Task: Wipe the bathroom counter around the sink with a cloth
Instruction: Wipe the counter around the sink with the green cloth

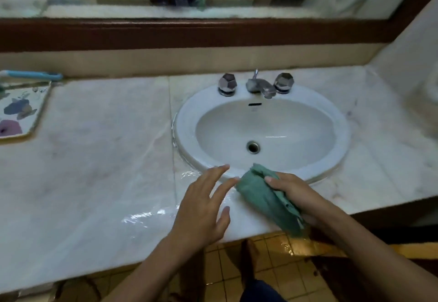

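A bunched green cloth lies on the front strip of the white marble counter, just below the rim of the oval white sink. My right hand grips the cloth from its right side, thumb on top. My left hand hovers open over the wet counter to the left of the cloth, its fingertips almost touching it. Water shines on the counter in front of the sink.
A chrome faucet with two knobs sits at the back of the sink. A flowered tray and a blue toothbrush are at the far left. A mirror with a dark wooden frame runs behind. Yellow floor tiles show below the counter edge.
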Demonstrator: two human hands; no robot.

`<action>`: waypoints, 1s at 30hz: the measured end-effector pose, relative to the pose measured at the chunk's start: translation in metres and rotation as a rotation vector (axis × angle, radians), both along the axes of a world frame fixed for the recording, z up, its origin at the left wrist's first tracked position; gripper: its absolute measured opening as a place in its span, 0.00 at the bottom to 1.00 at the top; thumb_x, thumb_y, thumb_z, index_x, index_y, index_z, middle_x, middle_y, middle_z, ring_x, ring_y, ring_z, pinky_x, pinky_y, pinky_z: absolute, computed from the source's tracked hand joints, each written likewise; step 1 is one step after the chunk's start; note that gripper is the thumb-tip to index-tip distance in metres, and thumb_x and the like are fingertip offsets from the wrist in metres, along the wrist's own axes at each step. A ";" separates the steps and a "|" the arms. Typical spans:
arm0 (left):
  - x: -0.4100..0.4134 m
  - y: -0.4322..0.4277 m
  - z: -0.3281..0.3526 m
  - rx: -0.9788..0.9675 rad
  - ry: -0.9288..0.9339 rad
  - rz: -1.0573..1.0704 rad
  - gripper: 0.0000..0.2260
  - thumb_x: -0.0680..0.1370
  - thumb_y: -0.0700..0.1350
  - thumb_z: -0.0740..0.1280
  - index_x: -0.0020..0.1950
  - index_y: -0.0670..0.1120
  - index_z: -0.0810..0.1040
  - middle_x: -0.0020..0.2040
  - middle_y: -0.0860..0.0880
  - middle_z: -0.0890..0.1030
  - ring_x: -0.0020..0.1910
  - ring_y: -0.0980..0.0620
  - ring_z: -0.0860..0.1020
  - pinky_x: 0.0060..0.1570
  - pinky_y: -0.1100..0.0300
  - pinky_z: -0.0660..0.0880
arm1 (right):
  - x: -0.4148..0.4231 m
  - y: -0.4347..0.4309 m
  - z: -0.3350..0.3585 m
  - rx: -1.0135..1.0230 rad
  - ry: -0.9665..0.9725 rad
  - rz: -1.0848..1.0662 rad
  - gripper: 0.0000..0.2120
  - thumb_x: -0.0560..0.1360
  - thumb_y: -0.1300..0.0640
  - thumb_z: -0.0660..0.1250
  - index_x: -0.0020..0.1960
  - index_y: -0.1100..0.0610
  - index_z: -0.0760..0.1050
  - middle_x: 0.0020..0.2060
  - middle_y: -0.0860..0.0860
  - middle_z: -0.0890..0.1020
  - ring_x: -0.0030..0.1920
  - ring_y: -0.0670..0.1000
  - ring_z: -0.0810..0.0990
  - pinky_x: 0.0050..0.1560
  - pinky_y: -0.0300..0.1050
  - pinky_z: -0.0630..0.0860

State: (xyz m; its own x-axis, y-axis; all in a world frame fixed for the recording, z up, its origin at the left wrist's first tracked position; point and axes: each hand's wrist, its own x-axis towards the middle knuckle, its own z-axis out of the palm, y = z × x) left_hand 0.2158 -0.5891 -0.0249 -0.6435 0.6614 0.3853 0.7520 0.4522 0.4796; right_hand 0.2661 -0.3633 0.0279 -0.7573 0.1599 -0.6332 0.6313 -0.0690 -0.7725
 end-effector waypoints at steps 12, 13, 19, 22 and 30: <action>-0.078 0.203 0.038 -0.260 0.296 -0.434 0.18 0.70 0.59 0.62 0.55 0.50 0.70 0.40 0.53 0.82 0.30 0.51 0.80 0.21 0.63 0.66 | -0.048 0.145 0.055 -0.413 -0.329 0.504 0.02 0.73 0.70 0.66 0.42 0.66 0.74 0.32 0.60 0.79 0.31 0.55 0.81 0.34 0.47 0.81; -0.088 0.213 0.044 -0.289 0.335 -0.471 0.16 0.71 0.58 0.62 0.51 0.49 0.72 0.38 0.52 0.80 0.28 0.49 0.78 0.21 0.63 0.64 | -0.051 0.159 0.056 -0.370 -0.350 0.575 0.04 0.74 0.69 0.66 0.40 0.64 0.74 0.31 0.59 0.78 0.30 0.54 0.80 0.34 0.47 0.81; -0.137 0.255 0.093 -0.511 0.500 -0.448 0.16 0.69 0.59 0.61 0.37 0.46 0.73 0.28 0.51 0.76 0.21 0.45 0.74 0.22 0.63 0.61 | -0.083 0.217 0.054 -0.376 -0.377 0.775 0.16 0.77 0.58 0.64 0.31 0.51 0.70 0.24 0.46 0.64 0.21 0.42 0.60 0.23 0.32 0.56; -0.135 0.276 0.110 -0.662 0.397 -0.278 0.14 0.72 0.57 0.65 0.42 0.46 0.77 0.35 0.47 0.80 0.31 0.41 0.78 0.31 0.59 0.63 | -0.104 0.222 0.060 0.154 -0.215 0.797 0.18 0.70 0.56 0.74 0.29 0.53 0.67 0.22 0.50 0.65 0.21 0.48 0.60 0.24 0.35 0.55; -0.131 0.301 0.090 -0.337 -0.890 0.152 0.13 0.68 0.38 0.67 0.27 0.44 0.66 0.22 0.48 0.66 0.22 0.49 0.63 0.25 0.62 0.59 | -0.147 0.231 0.039 1.382 0.591 0.886 0.07 0.64 0.57 0.68 0.43 0.56 0.78 0.35 0.55 0.78 0.34 0.60 0.74 0.33 0.43 0.62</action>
State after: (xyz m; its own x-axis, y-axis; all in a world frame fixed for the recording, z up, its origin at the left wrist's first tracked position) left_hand 0.0850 -0.2882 0.0649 -0.6964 0.5333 -0.4802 0.0977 0.7334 0.6728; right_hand 0.1190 -0.1327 0.0667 -0.9660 -0.2569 -0.0297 -0.2538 0.9639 -0.0806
